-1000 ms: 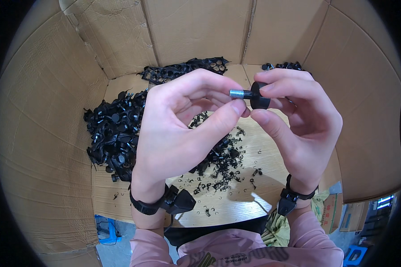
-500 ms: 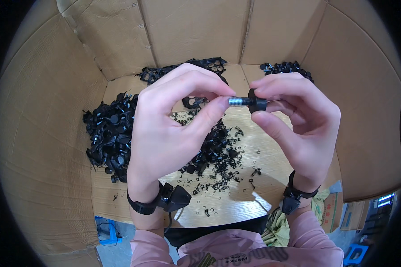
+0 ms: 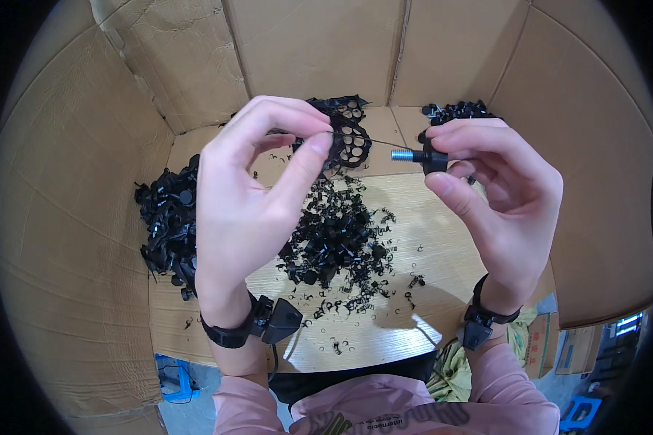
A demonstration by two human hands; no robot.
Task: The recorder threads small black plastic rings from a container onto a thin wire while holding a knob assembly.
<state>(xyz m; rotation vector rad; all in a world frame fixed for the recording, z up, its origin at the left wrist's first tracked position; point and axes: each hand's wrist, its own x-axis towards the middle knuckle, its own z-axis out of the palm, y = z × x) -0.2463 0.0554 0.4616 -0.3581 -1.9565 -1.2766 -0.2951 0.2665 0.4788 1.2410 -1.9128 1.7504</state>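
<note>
My right grip [image 3: 511, 192] is narrow, holding a bolt [image 3: 419, 156] by its black round head between thumb and fingers. The bolt is up in the air above the table [image 3: 442, 239], lying nearly level, with its silver threaded end pointing left toward my other hand. My left grip [image 3: 247, 188] is closed to a pinch, thumb against forefinger, on one end of a thin dark strand [image 3: 374, 141]. The strand runs across the gap between my hands, sloping slightly down to the bolt's head; I cannot tell whether it is joined there.

Below my hands, a loose pile of small black parts [image 3: 341, 235] spreads over the middle of the table, with tiny curls and rings scattered around it. Left of that, partly behind my left forearm, sits a bigger black heap [image 3: 168, 217]. Beyond the pile lies a black sheet full of round holes [image 3: 334, 150]. Past my right fingers, a smaller cluster of bolts [image 3: 468, 110] rests near the cardboard wall [image 3: 312, 51].
</note>
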